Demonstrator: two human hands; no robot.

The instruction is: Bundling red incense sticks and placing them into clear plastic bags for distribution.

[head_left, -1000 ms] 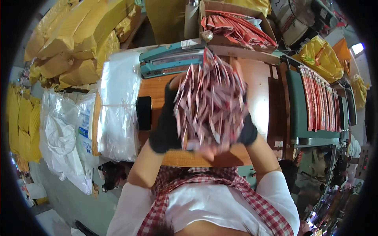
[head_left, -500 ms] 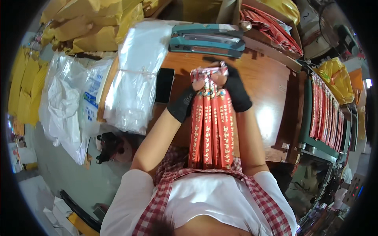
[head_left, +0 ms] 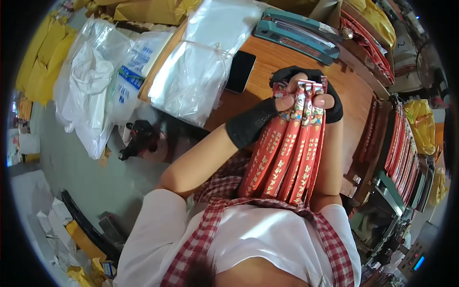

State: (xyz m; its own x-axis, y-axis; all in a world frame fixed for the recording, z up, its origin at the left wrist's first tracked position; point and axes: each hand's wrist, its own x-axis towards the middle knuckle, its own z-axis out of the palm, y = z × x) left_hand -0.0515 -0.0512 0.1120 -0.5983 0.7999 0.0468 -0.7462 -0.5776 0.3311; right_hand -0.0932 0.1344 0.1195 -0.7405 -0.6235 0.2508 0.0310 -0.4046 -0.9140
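Observation:
Both my hands, in black fingerless gloves, grip a fanned bundle of long, narrow red packets (head_left: 285, 155) with gold lettering and colourful pictured tops. My left hand (head_left: 267, 114) closes round the upper left of the bundle, its thumb pressed on the front. On the upper right, my right hand (head_left: 333, 104) is wrapped round, its thumb also across the front. Most of the fingers are behind the packets and hidden. The packets slant down to the left, their lower ends reaching my checked apron (head_left: 215, 210).
A stack of clear plastic bags (head_left: 184, 86) lies left on the wooden table (head_left: 267, 52), beside a black phone (head_left: 240, 71). A teal long-arm stapler (head_left: 296, 36) sits at the back. More red packets stand in a rack (head_left: 401, 153) at right; a carton (head_left: 370, 40) holds others.
The view has turned, shifting the table and its things. In my hands the bundle now sits further right and leans, its tops more spread. Both hands still hold it.

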